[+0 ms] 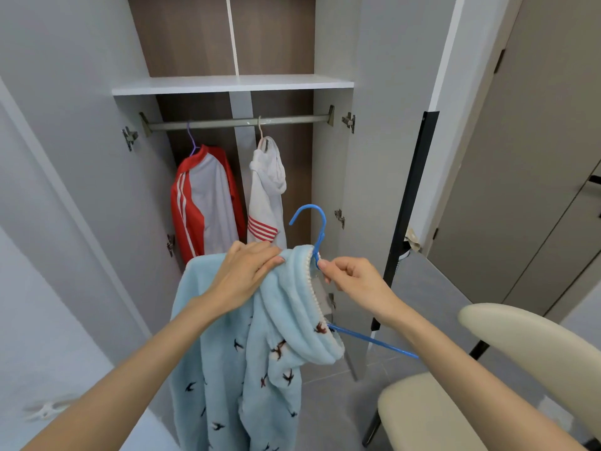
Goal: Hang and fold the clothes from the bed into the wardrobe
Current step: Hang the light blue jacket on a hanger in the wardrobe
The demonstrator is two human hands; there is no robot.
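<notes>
**Fleece garment half-seated on a hanger at the open wardrobe**

Nearest, at 4 o'clock, a cream chair (520,369) stands close beside the right arm; the hanger's bare arm juts toward it and could catch there. In the middle, the pale blue fleece garment (234,369) droops from the blue hanger (320,222), and only its 9 o'clock shoulder looks threaded. The left hand (244,275) lies flat on that shoulder, fingers nearly straight, pressing the fabric in place. The right hand (351,278) pinches the hanger's neck at the collar, probably to steady it while the collar is drawn over. Farther off at 12 o'clock, a red-and-white jacket (205,203) and a white hoodie (265,190) hang on the rail (292,119) under a white shelf (232,84). The free stretch at the rail's 3 o'clock end looks the likely spot.
</notes>
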